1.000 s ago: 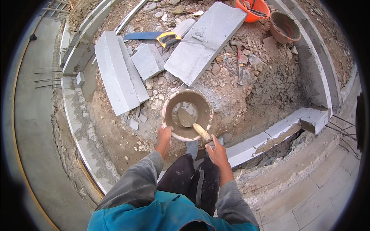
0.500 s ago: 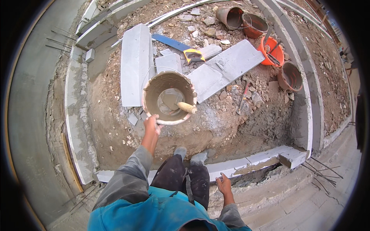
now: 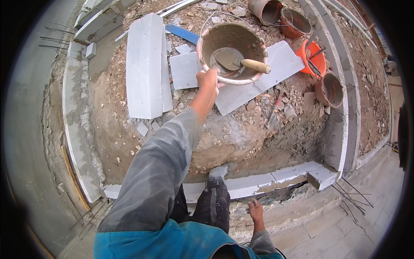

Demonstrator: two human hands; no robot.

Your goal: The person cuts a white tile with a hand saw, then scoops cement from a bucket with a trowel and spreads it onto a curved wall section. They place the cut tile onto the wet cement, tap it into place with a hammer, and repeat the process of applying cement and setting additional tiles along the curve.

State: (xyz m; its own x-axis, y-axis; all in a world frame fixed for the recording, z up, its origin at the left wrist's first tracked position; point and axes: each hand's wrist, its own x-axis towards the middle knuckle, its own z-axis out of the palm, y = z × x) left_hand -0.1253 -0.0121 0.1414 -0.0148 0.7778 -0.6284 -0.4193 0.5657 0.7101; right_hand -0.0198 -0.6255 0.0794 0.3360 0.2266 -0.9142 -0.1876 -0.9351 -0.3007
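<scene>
My left hand (image 3: 208, 83) is closed on the near rim of a mortar bucket (image 3: 238, 80), with the arm stretched forward. Wet grey mortar lies in the bottom of the bucket. A trowel (image 3: 256, 66) rests inside, its wooden handle leaning over the right rim and its blade in the mortar. The bucket is above a long, pale block (image 3: 276, 64) and hides part of it. Low at the right of my legs, my right hand (image 3: 255, 210) hangs with loosely bent fingers and holds nothing.
A long block (image 3: 144, 64) lies left of a smaller block (image 3: 184, 71). The blue saw blade (image 3: 183, 33) runs behind the bucket. Several other buckets, one bright orange (image 3: 319, 68), stand at right. A red-handled hammer (image 3: 274, 105) lies on rubble. Low block walls (image 3: 276, 175) surround the ground; bars (image 3: 353, 196) protrude.
My left hand has carried the bucket forward and to the right, across the pale blocks. The bucket now covers the saw's handle. My right hand remains low at my side.
</scene>
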